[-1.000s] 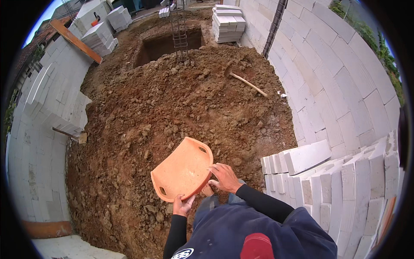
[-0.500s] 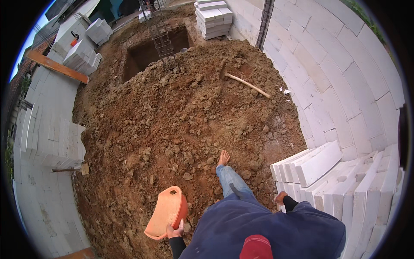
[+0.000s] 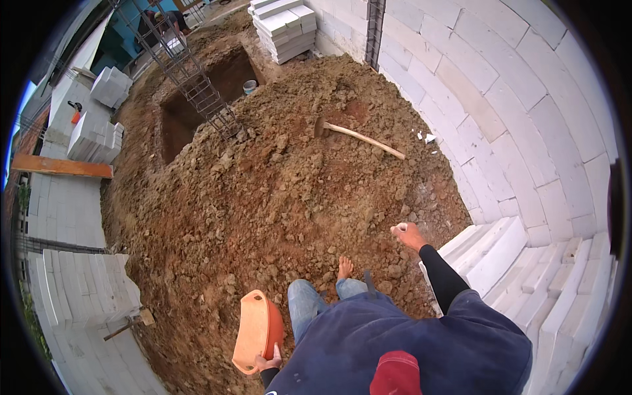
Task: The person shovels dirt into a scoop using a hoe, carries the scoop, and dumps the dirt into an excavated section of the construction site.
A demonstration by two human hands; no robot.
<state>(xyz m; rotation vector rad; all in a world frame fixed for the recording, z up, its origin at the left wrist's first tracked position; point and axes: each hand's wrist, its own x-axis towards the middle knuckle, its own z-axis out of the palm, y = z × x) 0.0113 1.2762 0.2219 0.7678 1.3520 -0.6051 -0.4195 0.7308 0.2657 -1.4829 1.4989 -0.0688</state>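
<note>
Down at the lower left, my left hand (image 3: 266, 362) grips the near end of an orange plastic tub (image 3: 253, 332), which is tilted on its side beside my leg. A cut-out handle shows at the tub's far end. My right arm, in a black sleeve, reaches forward past the white blocks. At its end my right hand (image 3: 409, 237) is closed above the soil; a small pale spot shows at its curled fingers, too small to name. Farther ahead, a hoe (image 3: 362, 139) with a pale wooden handle lies on the soil mound, away from both hands.
Uneven, lumpy brown soil (image 3: 263, 191) covers the ground. A dug pit (image 3: 178, 122) with a rebar cage (image 3: 191, 82) lies far left. White block walls (image 3: 487, 99) and stacked blocks (image 3: 520, 263) line the right. A hammer (image 3: 146, 317) rests at the left blocks. People bend far back.
My right hand has risen from low beside my body and reached forward. The view has turned and my legs have stepped. The tub stays in my left hand, now more upright.
</note>
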